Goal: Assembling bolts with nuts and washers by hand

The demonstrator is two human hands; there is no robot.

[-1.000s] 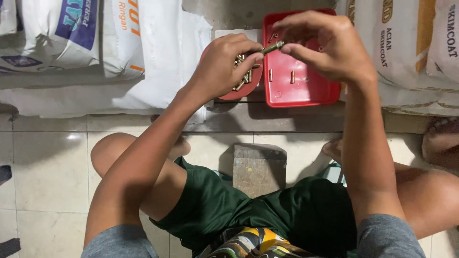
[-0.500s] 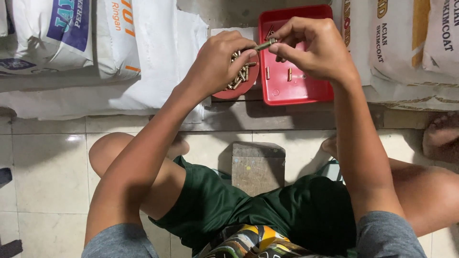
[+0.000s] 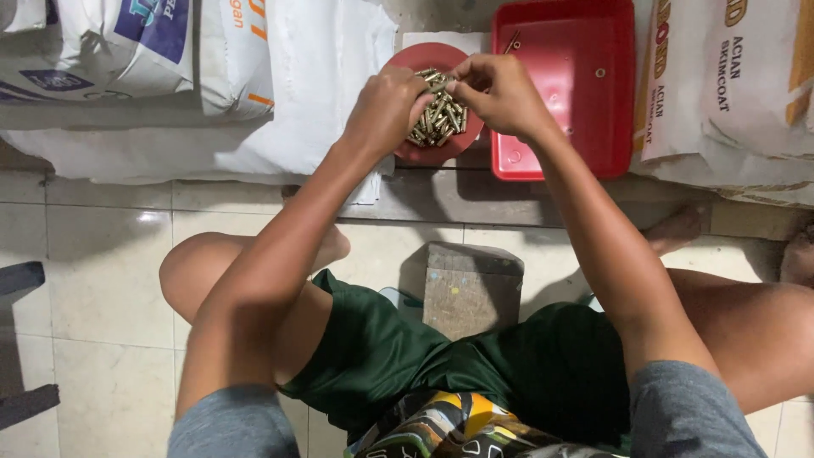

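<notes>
Both hands [image 3: 441, 93] lowered onto brass pins [image 3: 439, 119], round red dish [image 3: 424, 153]

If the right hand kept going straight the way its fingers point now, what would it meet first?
The right hand points left over the round red dish. Its fingertips would probably meet the left hand first, already almost touching it above the pile of small brass-coloured pieces; depth is unclear.

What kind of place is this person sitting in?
Probably a storeroom or small workshop: big white sacks are stacked along the tiled floor, and both hands work over a dish of small metal parts beside a red tray.
</notes>
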